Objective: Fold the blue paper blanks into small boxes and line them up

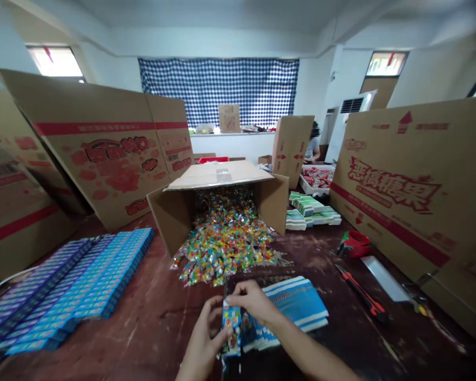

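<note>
A small blue printed candy box [232,323] stands upright between my hands at the front of the table. My left hand [207,334] wraps round its left side, with the thumb across the front. My right hand [250,300] pinches the box's top edge between thumb and fingers. Just right of it, partly behind my right forearm, lies a fanned stack of flat blue-and-white cartons [297,301]. Beyond my hands, wrapped candies [230,238] in many colours spill from a cardboard box [222,174] tipped on its side.
Rows of blue and purple candy boxes [99,280] cover the left side. At right lie a red-black utility knife [363,293], a roll of red tape [356,244] and a metal blade [386,279]. Green-white cartons [313,210] are stacked behind. Large cardboard boxes [412,196] flank the table; a person [312,148] sits beyond.
</note>
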Demonstrator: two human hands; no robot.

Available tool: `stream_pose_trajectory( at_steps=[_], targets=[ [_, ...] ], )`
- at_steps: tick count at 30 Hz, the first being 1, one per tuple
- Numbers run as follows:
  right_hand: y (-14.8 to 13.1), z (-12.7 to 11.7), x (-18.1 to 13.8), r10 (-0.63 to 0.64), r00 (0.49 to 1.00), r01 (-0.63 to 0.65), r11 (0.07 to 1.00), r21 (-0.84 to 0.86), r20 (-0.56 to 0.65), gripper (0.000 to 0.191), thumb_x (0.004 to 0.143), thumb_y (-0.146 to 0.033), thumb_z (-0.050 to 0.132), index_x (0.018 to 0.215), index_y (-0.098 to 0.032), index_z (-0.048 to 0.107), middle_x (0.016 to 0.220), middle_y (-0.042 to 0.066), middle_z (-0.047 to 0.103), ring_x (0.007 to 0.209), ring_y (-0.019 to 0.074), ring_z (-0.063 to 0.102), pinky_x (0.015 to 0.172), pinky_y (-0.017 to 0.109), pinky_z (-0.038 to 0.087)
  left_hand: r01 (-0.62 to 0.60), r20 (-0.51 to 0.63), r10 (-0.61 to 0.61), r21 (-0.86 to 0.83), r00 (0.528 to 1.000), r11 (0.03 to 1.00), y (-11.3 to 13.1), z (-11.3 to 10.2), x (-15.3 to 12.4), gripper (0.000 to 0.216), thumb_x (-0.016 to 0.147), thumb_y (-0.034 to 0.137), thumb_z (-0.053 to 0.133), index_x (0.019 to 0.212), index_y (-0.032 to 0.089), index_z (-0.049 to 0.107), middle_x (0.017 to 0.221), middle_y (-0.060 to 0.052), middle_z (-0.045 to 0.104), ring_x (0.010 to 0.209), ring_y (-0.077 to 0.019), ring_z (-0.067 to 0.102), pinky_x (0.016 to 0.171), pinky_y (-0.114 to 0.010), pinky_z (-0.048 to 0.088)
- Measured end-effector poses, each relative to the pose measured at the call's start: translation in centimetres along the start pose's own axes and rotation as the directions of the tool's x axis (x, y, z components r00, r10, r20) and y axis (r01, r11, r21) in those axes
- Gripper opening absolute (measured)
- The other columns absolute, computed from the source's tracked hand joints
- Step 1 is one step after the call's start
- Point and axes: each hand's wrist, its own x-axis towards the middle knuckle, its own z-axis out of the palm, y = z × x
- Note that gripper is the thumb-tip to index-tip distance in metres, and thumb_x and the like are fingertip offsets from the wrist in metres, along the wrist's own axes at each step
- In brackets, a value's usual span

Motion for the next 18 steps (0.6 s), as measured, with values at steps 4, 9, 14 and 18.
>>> stream_pose_trajectory(
  at_steps=[4, 9, 14, 18],
  targets=[
    [-1.1, 0.0, -0.5, -0.055, 0.998, 0.057, 0.989, -0.139, 0.016, 0.03, 0.069, -0.04, 0.074, 0.057, -0.016, 0.062, 0.052, -0.003, 0.055, 0.052, 0.0111, 0.048, 0.052, 0.023, 0.039, -0.054, 0.03, 0.052, 0.072, 0.998, 0.996, 1.3, -0.2, -0.8, 0.054, 0.077, 0.036, 0.069, 0.124, 0.022, 0.046, 0.112, -0.011, 0.066, 0.1, -0.0257, 0.065, 0.077, -0.034, 0.054],
    [-1.5, 0.4, -2.4, -0.11, 0.981, 0.146, 0.962, -0.232, 0.159, 0.027, 0.083, -0.044, 0.063, 0.083, -0.018, 0.07, 0.087, 0.004, 0.068, 0.086, 0.0193, 0.061, 0.077, 0.03, 0.048, -0.135, -0.097, 0.148, 0.123, 0.984, 0.983, 1.3, -1.0, -2.0, 0.043, 0.075, 0.027, 0.071, 0.114, 0.018, 0.054, 0.109, -0.008, 0.065, 0.1, -0.0204, 0.062, 0.082, -0.03, 0.051],
    [-1.9, 0.6, -4.3, -0.245, 0.82, 0.497, 0.754, -0.429, 0.517, 0.089, 0.061, -0.037, 0.084, 0.139, -0.024, 0.044, 0.14, 0.011, 0.05, 0.128, 0.0293, 0.047, 0.107, 0.044, 0.039, -0.133, -0.209, 0.142, 0.054, 0.968, 0.99, 0.6, -1.8, -3.2, 0.041, 0.072, 0.027, 0.075, 0.105, 0.017, 0.054, 0.104, -0.007, 0.063, 0.097, -0.019, 0.062, 0.077, -0.027, 0.051],
    [-1.6, 1.6, -5.2, -0.35, 0.82, 0.533, 0.757, -0.379, 0.454, 0.077, 0.068, -0.029, 0.077, 0.137, -0.024, 0.043, 0.139, 0.01, 0.051, 0.128, 0.0274, 0.049, 0.11, 0.044, 0.038, -0.16, -0.289, 0.168, 0.052, 0.943, 0.986, 1.9, -1.3, -5.0, 0.053, 0.07, 0.03, 0.077, 0.113, 0.019, 0.049, 0.109, -0.008, 0.062, 0.097, -0.0193, 0.063, 0.074, -0.027, 0.052]
  ],
)
